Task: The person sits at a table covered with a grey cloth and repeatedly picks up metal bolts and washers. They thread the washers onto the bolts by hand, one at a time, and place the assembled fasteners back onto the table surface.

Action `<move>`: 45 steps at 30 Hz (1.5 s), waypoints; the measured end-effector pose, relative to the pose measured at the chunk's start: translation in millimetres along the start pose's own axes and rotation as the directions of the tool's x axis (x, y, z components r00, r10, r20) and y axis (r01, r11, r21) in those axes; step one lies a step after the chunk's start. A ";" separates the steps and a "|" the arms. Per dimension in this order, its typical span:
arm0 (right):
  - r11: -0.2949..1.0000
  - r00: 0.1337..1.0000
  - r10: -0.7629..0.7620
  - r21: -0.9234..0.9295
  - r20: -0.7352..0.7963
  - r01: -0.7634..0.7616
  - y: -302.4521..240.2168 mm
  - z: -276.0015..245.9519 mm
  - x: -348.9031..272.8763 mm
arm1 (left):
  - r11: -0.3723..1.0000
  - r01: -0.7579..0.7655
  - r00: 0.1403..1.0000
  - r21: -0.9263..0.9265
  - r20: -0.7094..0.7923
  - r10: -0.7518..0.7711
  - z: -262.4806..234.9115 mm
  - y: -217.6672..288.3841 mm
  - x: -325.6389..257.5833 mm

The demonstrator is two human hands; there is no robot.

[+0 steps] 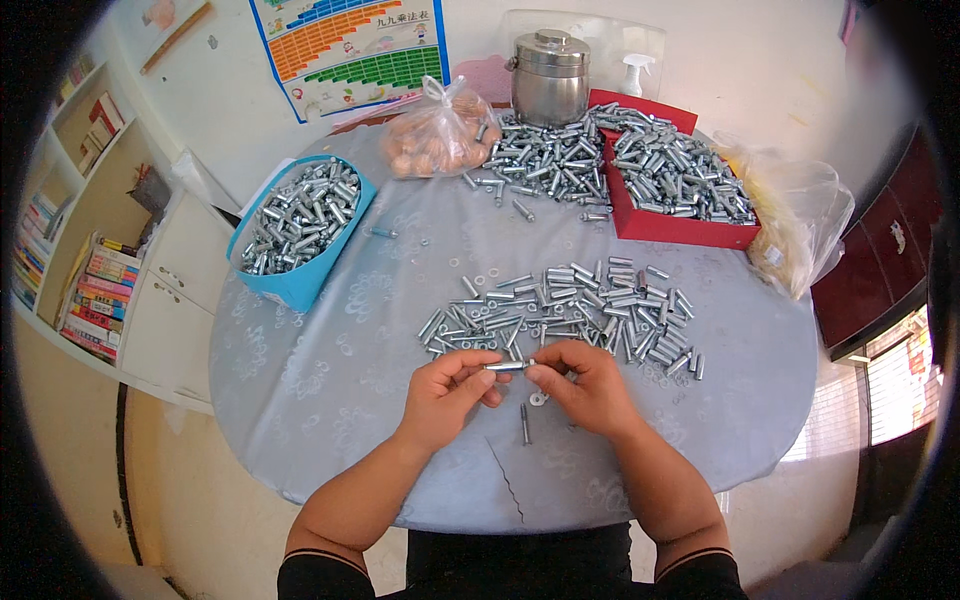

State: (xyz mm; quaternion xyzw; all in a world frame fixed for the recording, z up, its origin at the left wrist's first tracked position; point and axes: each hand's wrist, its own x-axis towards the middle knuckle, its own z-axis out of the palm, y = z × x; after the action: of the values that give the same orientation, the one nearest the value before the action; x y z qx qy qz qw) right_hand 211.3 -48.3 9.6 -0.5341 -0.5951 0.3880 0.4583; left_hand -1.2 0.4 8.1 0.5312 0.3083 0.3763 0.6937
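Between my two hands, near the front of the table, lies a silver expansion bolt held level. My left hand is closed on its left part with thumb and fingers. The fingertips of my right hand pinch its right end; a small piece there, perhaps a nut, is mostly hidden. Just below the right fingers rests a flat washer, and a single bolt lies nearer to me. Beyond both hands spreads a loose pile of metal sleeves and bolts, with small rings among them.
A blue bin full of bolts stands at the left. At the back are a tied bag of round brown items, a steel pot, a heap of bolts and a filled red box. A plastic bag lies far right.
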 end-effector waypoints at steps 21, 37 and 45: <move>0.991 0.998 -0.046 0.126 -0.032 0.050 -5.3 3.9 -2.6 | 1.000 -0.024 0.999 -0.009 0.027 0.024 -1.4 -2.3 -0.7; 0.992 0.999 0.019 0.124 -0.049 -0.012 -7.2 3.2 -4.9 | 0.999 -0.046 0.999 0.012 0.026 0.045 -1.0 -3.3 0.6; 0.985 1.000 0.012 0.174 -0.020 -0.008 1.2 3.7 -3.5 | 0.999 -0.029 0.999 0.015 0.026 0.029 -1.1 -2.5 -0.1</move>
State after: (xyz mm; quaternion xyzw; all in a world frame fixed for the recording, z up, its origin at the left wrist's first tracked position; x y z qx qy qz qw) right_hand 208.2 -51.5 7.0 -0.4991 -0.5513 0.4352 0.5075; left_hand -1.6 0.5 5.4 0.5456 0.2944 0.3771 0.6881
